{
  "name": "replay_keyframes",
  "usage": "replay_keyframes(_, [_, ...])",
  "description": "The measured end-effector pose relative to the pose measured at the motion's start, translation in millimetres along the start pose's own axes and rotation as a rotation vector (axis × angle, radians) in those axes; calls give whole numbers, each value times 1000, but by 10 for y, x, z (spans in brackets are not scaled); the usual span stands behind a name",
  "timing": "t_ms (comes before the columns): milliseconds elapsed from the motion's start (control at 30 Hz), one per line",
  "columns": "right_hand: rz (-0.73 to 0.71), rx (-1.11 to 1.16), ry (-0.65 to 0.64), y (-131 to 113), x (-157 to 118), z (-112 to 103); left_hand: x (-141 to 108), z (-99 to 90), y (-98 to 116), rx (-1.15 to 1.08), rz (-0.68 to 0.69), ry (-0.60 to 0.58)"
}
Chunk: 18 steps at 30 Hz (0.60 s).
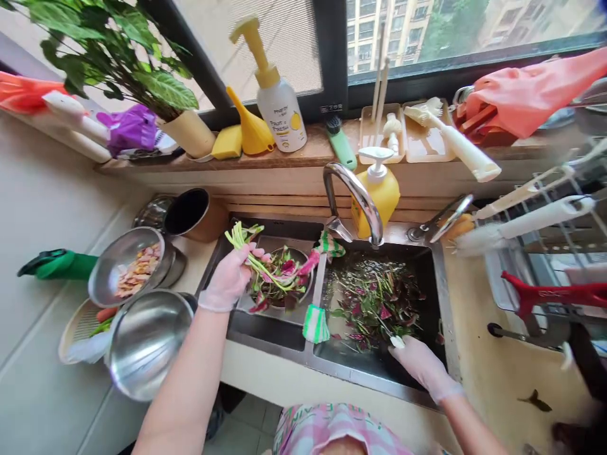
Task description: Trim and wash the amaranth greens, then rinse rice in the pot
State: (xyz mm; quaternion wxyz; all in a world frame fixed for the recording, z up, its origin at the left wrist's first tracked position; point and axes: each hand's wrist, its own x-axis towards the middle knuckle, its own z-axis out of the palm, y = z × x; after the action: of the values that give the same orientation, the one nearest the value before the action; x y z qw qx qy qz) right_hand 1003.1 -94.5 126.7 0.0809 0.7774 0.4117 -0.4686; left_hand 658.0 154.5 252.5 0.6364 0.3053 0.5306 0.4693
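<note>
Greens (374,291) in our left basin (265,336) and right basin (363,374).
Our left hand (228,278) grips a bunch (241,236) over the left one; our right hand (423,366) is at the right one's near side, grip unclear to us.

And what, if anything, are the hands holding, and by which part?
The left hand holds leafy greens by the stems, near their bare ends. The right hand's hold is unclear.
</note>
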Motion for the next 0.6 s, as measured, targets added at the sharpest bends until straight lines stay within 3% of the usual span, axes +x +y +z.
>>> replay_keyframes(100, [-29, 28, -8, 81, -134, 22, 206, -170, 310, 262, 28, 14])
replay_keyframes(167, [-16, 46, -7, 134, -175, 39, 382, -234, 266, 512, -12, 44])
replay_keyframes(267, [31, 79, 16, 178, -226, 55, 686, -255, -131, 858, -151, 147])
replay_keyframes(433, [127, 115, 49, 220, -458, 25, 1031, -131, -876, 1021, -227, 196])
replay_keyframes(533, [208, 138, 92, 468, -675, -14, 1007, -12, -1016, 1067, -169, 207])
replay_keyframes(600, [285, 158, 184, 792, -822, -36, 827, 78, -1028, 1065, -40, 193])
